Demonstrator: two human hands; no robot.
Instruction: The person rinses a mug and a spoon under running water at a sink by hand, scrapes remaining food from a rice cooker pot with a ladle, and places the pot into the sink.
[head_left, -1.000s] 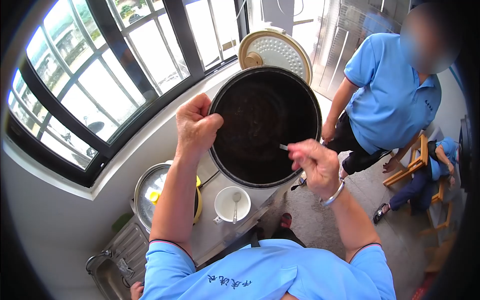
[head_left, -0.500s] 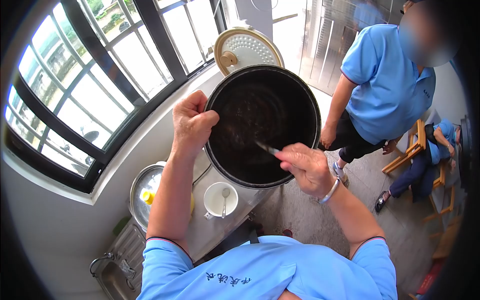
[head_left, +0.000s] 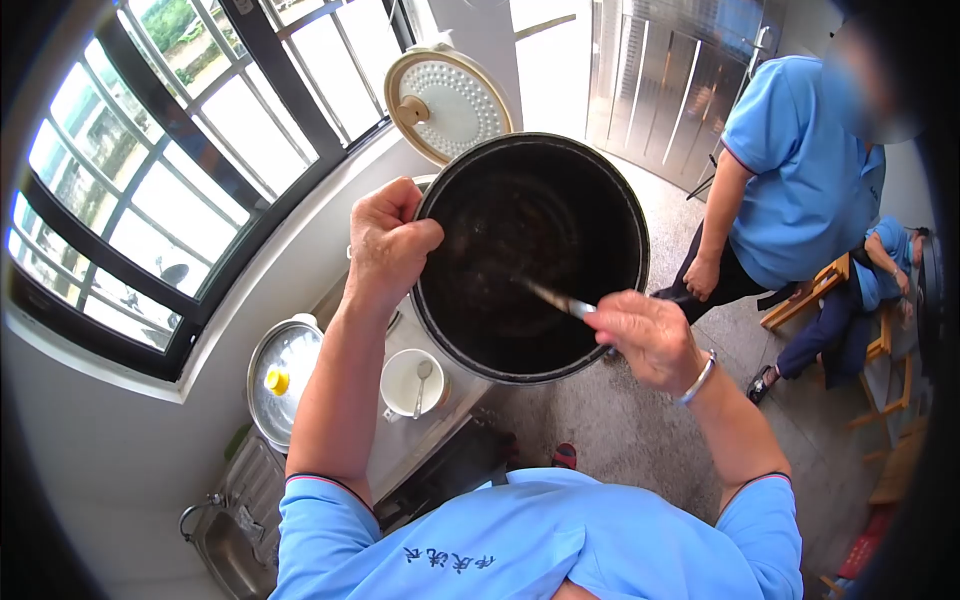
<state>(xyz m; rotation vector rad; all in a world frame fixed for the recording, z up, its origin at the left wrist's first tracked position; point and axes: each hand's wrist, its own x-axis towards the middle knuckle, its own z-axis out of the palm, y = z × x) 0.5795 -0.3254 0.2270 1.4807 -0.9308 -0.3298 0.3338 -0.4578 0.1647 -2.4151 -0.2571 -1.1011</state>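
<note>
My left hand [head_left: 390,240] is closed on the left rim of a deep, dark cooker pot [head_left: 540,345], holding it tilted so its inside faces me. In my right hand [head_left: 648,338] is a slim metal utensil [head_left: 560,300], gripped at one end and reaching into the pot. Its far tip is hard to make out against the dark inside. Behind the pot stands a raised rice cooker lid [head_left: 465,105], white and dimpled with a beige edge. Below the pot, a white mug [head_left: 398,372] with a spoon [head_left: 421,390] in it rests on the counter.
A lidded pot [head_left: 300,345] with a yellow knob stands on the counter, left of my forearm. At lower left is a metal sink [head_left: 228,550]. A barred window [head_left: 190,150] lines the left. One person [head_left: 785,170] stands at right; another [head_left: 835,345] sits behind.
The utensil shows more of its length, and my right hand has shifted slightly right and down. My left hand keeps its grip on the pot. My view has shifted; the standing person appears farther right.
</note>
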